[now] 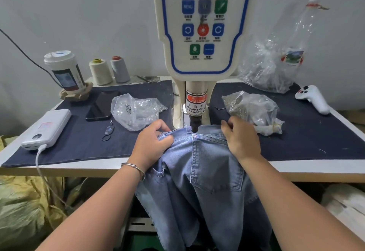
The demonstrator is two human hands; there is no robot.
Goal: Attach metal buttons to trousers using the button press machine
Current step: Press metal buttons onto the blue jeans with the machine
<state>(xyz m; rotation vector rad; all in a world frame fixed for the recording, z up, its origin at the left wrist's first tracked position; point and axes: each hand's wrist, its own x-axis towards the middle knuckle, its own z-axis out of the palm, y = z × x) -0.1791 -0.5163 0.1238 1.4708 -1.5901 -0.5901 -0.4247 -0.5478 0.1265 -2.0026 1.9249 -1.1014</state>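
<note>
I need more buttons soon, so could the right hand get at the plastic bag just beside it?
Probably yes: the right hand holds the trousers with the plastic bag right beyond its fingers, nothing between.

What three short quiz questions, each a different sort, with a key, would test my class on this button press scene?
1. True or false: the left hand grips the trousers at the waistband.
2. What sits just under the press head? A) a phone B) a trouser pocket corner C) a thread cone
3. Fill in: the white power bank lies on the ___ side of the table.

Key: 1 true; 2 B; 3 left.
</note>
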